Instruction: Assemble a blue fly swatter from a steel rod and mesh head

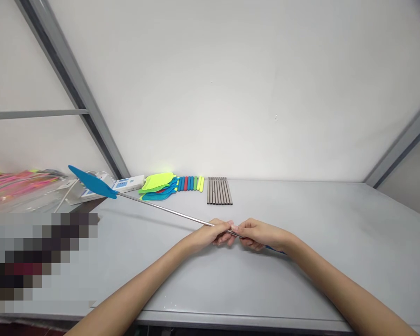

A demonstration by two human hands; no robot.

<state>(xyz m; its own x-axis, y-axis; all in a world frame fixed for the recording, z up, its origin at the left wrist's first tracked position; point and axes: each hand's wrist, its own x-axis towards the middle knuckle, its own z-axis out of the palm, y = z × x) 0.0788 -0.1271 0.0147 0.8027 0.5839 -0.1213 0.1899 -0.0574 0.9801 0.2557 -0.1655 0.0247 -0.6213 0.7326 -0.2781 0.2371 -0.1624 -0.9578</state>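
Note:
A blue fly swatter on a long thin metal rod slants across the view, its flat head raised at the left, seen nearly edge-on. My left hand is closed around the rod, thumb along the top. Right beside it, my right hand grips the lower end of the rod. A bit of blue handle shows below the right wrist; the rest is hidden by the hand and forearm. The two hands nearly touch at the fingertips, above the table.
On the grey table, a row of metal tubes lies near the back wall. Left of it are several coloured grips and a stack of swatter heads. Power strips and bagged pink items lie farther left.

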